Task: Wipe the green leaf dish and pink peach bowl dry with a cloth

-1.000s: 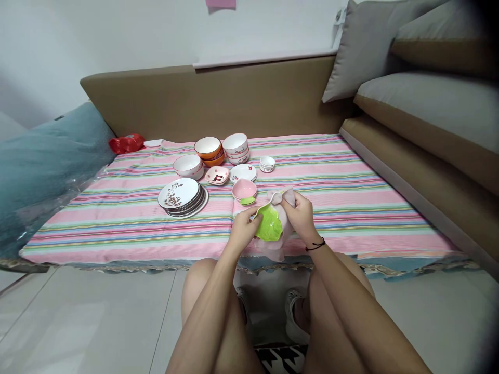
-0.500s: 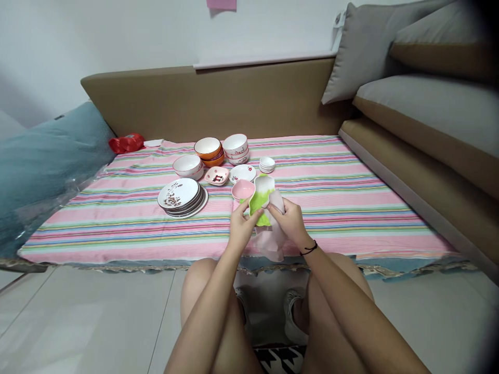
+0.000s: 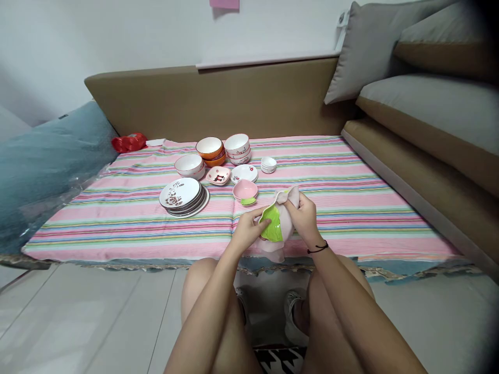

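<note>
A green leaf-shaped dish is held over the front edge of the striped cloth. My left hand grips its left side, thumb on the green surface. My right hand pinches a pale pink cloth over the dish's upper right rim; the cloth hangs behind and below the dish. Just beyond my left hand is a pink bowl with a small green piece at its front.
Stacked plates, a white bowl, orange bowls, patterned bowls, a square dish, flowered plates and small white dishes stand behind. A red bundle lies far left; cushions rise right.
Both hands have moved right and slightly toward me with the dish, which is turned. The cloth now covers its upper right part, and the small green piece by the pink bowl is uncovered.
</note>
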Motion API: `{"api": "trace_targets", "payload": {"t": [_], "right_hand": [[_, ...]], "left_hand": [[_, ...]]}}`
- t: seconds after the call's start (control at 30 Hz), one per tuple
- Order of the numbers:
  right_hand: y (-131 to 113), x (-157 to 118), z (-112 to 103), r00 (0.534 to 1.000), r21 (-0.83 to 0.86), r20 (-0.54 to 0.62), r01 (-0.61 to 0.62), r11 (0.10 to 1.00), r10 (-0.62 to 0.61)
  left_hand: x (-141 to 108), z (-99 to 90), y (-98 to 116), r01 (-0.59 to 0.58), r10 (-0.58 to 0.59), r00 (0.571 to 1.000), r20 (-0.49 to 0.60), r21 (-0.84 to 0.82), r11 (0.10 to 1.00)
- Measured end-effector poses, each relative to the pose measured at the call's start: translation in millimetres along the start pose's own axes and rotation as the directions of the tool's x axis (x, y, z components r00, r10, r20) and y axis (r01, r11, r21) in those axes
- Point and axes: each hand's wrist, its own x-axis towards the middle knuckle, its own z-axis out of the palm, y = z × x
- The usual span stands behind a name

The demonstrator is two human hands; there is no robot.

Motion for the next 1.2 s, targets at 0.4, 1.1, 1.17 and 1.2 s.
{"api": "trace_targets", "payload": {"t": [0.4,1.1,1.17,1.2], "right_hand": [[-6.2,-11.9,13.6,0.991,-0.129,0.13,0.055,0.99,-0.038],[-0.4,1.6,-3.0,0.991,0.018,0.12,-0.056,0.998,0.053],[1.8,1.7,-1.4,0.98,0.046,0.187,-0.076,0.996,0.066],[2.8,1.5,-0.4,0.972,0.055,0.225,-0.083,0.995,0.069]], "left_hand": [[5.5,4.1,-1.9,-0.102,0.051,0.943,-0.33,-0.138,0.985],[-0.2,-12.8,12.1,-0.018,0.018,0.999,-0.046,0.003,1.0],[-1.8,-15.1,14.4,0.002,-0.006,0.998,-0.064,-0.062,0.998],[-2.4,-15.9,14.7,0.009,-0.016,0.997,-0.08,-0.091,0.996]]}}
